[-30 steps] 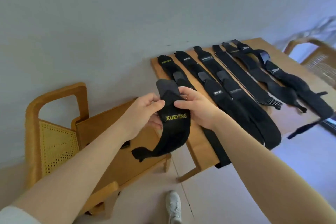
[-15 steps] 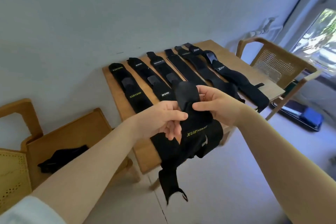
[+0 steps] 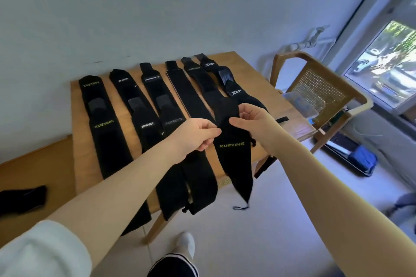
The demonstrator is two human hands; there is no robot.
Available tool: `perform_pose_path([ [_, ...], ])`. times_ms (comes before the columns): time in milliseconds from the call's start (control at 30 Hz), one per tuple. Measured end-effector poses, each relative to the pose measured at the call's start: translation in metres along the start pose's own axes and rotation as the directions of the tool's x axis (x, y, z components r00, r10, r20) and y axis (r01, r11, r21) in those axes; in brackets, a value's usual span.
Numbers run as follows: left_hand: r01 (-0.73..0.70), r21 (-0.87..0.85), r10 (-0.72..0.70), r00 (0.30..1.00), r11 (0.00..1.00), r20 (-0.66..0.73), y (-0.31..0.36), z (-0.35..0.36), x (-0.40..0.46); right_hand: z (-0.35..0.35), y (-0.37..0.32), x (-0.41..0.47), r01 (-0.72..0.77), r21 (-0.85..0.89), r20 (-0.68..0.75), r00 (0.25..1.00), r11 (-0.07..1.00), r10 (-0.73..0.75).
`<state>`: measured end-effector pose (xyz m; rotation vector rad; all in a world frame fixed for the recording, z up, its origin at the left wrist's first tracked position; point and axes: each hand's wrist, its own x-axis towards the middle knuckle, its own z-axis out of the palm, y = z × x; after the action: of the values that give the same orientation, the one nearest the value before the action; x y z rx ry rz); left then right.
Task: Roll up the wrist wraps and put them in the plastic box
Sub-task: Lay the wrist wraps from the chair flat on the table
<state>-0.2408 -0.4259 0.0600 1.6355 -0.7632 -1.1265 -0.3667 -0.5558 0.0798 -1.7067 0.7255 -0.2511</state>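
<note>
Both hands pinched the top of one black XUEYING wrap [image 3: 231, 141]: left hand [image 3: 198, 135] at its 9 o'clock edge, right hand [image 3: 252, 123] at 3 o'clock, fingers clamped on cloth. It hung full length over the table's near edge, probably held taut to start rolling. Six more wraps [image 3: 144, 105] lay side by side on the table [image 3: 281, 105]. A clear plastic box [image 3: 301, 103], likely the target, sat on the chair [image 3: 326, 87] at 3 o'clock.

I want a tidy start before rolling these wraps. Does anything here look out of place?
Mostly orderly: wraps lie in a neat row on the table. One black item sits apart on the chair seat at far left, away from the row. Both hands, left hand and right hand, pinch the XUEYING wrap, still unrolled.
</note>
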Motion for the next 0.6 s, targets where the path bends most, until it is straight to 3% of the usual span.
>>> perform_pose_path([
  [167, -0.038, 0.091, 0.044, 0.997, 0.995, -0.066, 0.002, -0.002, 0.080, -0.038, 0.016, 0.059, -0.009, -0.089, -0.075, 0.997, 0.996, 0.002],
  [367, 0.024, 0.369, 0.069, 0.969, 0.929, -0.236, -0.007, -0.039, 0.195, -0.062, 0.013, 0.155, -0.059, -0.107, -0.018, 0.998, 0.993, 0.057],
  [500, 0.074, 0.595, 0.094, 0.965, 0.801, -0.247, -0.020, -0.061, 0.263, -0.063, 0.031, 0.218, -0.142, -0.077, -0.019, 0.990, 0.987, 0.141],
  [600, 0.076, 0.810, 0.118, 0.977, 0.582, -0.176, -0.027, -0.074, 0.298, -0.057, 0.046, 0.256, -0.219, -0.046, -0.011, 0.976, 0.975, 0.219],
])
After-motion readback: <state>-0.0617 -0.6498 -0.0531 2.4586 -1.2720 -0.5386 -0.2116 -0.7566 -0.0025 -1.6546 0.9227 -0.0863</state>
